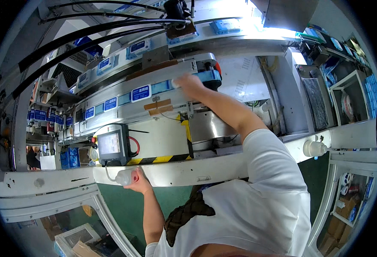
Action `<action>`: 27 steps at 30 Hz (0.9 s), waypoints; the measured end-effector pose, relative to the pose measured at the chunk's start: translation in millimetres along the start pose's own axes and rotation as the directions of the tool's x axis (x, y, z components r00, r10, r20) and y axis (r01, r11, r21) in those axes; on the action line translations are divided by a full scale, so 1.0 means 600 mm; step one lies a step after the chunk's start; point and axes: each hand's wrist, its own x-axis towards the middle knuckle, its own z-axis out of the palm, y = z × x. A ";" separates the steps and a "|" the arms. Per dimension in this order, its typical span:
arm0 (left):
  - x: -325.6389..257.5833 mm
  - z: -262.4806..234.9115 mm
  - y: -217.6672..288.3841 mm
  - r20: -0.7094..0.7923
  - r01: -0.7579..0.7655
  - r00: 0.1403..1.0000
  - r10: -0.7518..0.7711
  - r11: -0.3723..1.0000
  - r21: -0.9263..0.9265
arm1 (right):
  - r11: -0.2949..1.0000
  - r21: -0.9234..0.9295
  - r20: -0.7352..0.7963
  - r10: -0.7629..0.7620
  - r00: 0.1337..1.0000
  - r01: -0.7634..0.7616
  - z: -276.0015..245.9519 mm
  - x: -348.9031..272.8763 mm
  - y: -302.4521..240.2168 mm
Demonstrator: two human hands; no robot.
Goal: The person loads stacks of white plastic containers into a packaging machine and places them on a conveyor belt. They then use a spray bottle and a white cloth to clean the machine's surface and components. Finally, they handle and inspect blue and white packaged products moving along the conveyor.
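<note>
The fingers of the right hand (190,87) are curling nearly closed around a small white item (175,83), mostly hidden by the hand, and are pressing it down at the light-blue conveyor belt (161,87). The fingers of the left hand (139,183) are wrapping round one end of a translucent squeeze bottle (123,177), which is lying sideways in the grip just beside the white rail (173,174), its thin bent spout pointing up toward the control panel (110,144). A red patch is showing on the bottle near the fingers.

Left of the right hand, white-edged blue labels (141,93) are lying in a spaced row along the belt. The control panel is standing between belt and rail, its screen glowing pale, with black-and-yellow striped tape (158,159) running beside it. Beyond the belt, blue packages (138,48) are sitting along a second conveyor line. Well to the right, a whitish bottle (314,148) is resting at the rail.
</note>
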 end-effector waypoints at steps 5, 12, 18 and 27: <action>-0.001 0.000 -0.001 -0.044 -0.002 0.999 0.003 1.000 0.025 | 0.998 -0.038 0.070 0.048 0.996 -0.046 -0.021 0.002 0.005; 0.002 0.003 -0.007 -0.048 -0.028 0.999 0.026 0.998 -0.050 | 0.958 0.179 0.132 0.204 0.970 -0.226 -0.062 0.009 0.021; 0.002 0.004 -0.005 -0.050 -0.080 0.996 0.076 0.994 -0.077 | 0.980 -0.164 -0.057 0.107 0.993 -0.115 -0.014 0.017 -0.019; 0.004 0.004 -0.008 -0.063 -0.077 0.995 0.077 0.997 0.005 | 1.000 0.016 -0.021 0.009 1.000 -0.008 0.011 0.023 -0.003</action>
